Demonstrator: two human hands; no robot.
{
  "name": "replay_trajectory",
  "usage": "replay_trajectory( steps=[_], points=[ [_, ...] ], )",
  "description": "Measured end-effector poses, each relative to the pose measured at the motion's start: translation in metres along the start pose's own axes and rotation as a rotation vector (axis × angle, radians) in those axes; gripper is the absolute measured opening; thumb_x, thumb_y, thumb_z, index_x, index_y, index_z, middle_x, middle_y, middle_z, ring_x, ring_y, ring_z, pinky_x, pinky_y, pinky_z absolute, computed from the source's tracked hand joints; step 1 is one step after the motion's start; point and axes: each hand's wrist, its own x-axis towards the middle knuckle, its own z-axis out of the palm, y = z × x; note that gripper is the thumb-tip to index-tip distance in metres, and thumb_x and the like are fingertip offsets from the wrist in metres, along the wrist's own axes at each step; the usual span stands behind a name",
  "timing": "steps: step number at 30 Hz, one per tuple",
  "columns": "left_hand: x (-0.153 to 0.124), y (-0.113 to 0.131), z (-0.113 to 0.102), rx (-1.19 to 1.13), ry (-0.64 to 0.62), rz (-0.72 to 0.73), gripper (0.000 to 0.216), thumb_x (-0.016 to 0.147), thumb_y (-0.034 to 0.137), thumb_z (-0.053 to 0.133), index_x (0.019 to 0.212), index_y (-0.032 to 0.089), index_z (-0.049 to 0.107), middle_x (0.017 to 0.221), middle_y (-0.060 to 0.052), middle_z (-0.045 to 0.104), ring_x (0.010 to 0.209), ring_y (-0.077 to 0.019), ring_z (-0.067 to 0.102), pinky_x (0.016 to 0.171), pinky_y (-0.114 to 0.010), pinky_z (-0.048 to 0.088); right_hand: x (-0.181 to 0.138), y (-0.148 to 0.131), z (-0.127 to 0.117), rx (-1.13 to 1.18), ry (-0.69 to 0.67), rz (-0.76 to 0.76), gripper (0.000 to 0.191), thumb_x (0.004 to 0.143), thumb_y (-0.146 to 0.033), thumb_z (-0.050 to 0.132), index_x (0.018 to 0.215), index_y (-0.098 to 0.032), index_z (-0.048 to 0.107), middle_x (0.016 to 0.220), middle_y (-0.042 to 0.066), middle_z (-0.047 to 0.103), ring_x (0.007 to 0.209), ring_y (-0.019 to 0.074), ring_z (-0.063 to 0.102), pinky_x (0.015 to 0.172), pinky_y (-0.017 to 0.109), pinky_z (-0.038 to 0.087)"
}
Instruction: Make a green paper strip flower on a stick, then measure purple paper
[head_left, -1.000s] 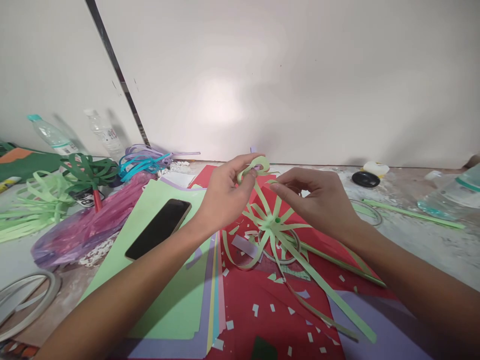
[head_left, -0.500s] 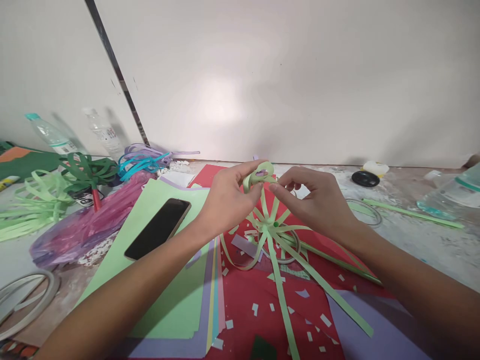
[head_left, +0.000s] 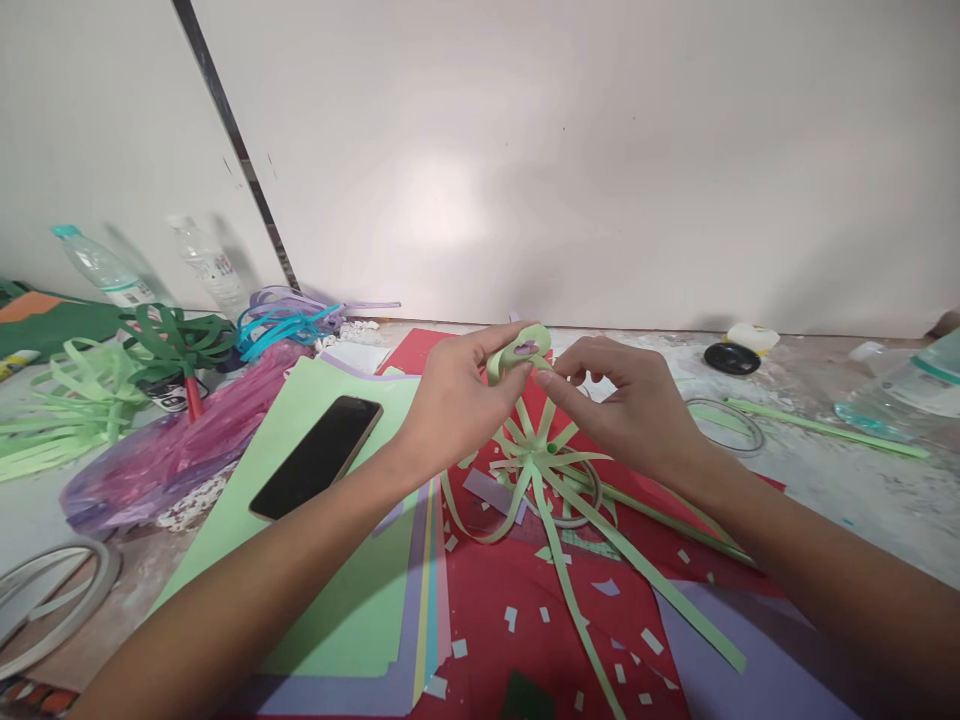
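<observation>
Light green paper strips spread out from a joined centre over the red paper. Some of them rise and curl into loops between my hands. My left hand is closed round these loops, thumb in front and fingers behind. From the other side, my right hand pinches at the edge of the same loops with thumb and forefinger; its fingertips partly hide the paper. Several strips hang free toward me, and a rolled green paper stick runs right from beneath the centre.
Stacked coloured paper bears a phone on the left. Red paper holds white scraps and a tape roll. Finished paper tassels, a pink plastic bag and bottles stand far left; a black lid lies right.
My right hand has shifted slightly left and down, nearer my left. The curled loops have turned a little, and a front strip's free end has swung to the right.
</observation>
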Motion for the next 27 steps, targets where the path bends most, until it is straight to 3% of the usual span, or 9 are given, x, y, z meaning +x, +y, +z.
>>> replay_trajectory(
  steps=[16, 22, 27],
  points=[
    [-0.001, 0.002, -0.001, 0.025, -0.004, 0.014, 0.023, 0.084, 0.015, 0.052, 0.094, 0.024, 0.071, 0.075, 0.001, 0.06, 0.071, -0.0154, 0.054, 0.061, -0.026, 0.047, 0.0, -0.001, 0.001, 0.019, -0.023, 0.031, 0.024, 0.087, -0.033, 0.057, 0.066, -0.023, 0.054, 0.064, 0.001, 0.058, 0.062, 0.0159, 0.05, 0.06, 0.031, 0.039],
    [0.002, -0.001, -0.007, 0.09, 0.064, 0.079, 0.017, 0.083, 0.016, 0.054, 0.087, 0.021, 0.071, 0.074, 0.001, 0.062, 0.07, -0.0151, 0.055, 0.062, -0.026, 0.046, 0.002, 0.001, -0.003, -0.009, -0.006, 0.05, 0.019, 0.083, -0.033, 0.064, 0.066, -0.024, 0.059, 0.066, 0.001, 0.062, 0.064, 0.017, 0.053, 0.061, 0.032, 0.041],
    [0.005, -0.006, -0.013, 0.145, 0.129, 0.106, 0.016, 0.083, 0.019, 0.056, 0.088, 0.021, 0.071, 0.074, 0.002, 0.064, 0.072, -0.0166, 0.059, 0.066, -0.028, 0.049, 0.002, 0.004, -0.004, 0.026, -0.018, 0.094, 0.005, 0.079, -0.028, 0.066, 0.076, -0.025, 0.066, 0.075, 0.001, 0.068, 0.066, 0.0173, 0.056, 0.064, 0.033, 0.045]
  ],
)
